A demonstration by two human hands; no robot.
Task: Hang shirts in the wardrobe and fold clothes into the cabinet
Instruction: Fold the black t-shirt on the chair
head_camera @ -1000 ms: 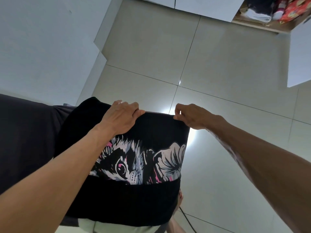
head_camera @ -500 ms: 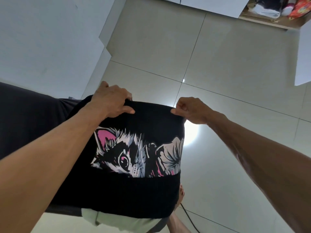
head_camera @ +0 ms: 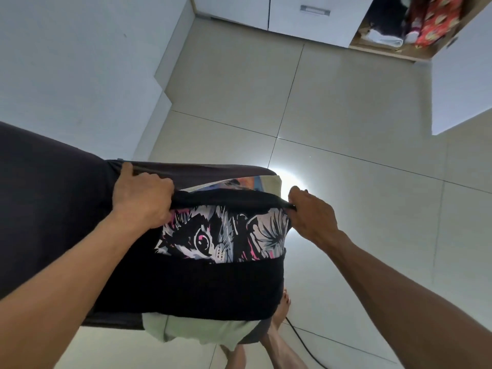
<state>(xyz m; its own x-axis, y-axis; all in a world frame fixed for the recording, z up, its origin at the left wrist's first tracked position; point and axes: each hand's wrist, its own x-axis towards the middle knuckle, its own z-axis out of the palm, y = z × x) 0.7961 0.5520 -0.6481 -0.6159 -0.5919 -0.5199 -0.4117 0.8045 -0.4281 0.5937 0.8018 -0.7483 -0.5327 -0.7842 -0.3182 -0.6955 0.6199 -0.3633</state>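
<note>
Tiled floor [head_camera: 346,107] fills most of view; cabinet [head_camera: 298,20] at far end w/ folded clothes [head_camera: 386,39] on an open shelf. Black cat-print shirt [head_camera: 213,283] is folded over dark surface [head_camera: 48,209] in front of person. Left hand [head_camera: 141,201] & right hand [head_camera: 311,214] each grip its top folded edge, fingers curled round the fabric. Bare foot [head_camera: 282,312] just below shirt.

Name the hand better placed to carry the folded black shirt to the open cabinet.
Right hand: it grips the black shirt on the side toward the open cabinet, top right. Left hand grips the far corner.
</note>
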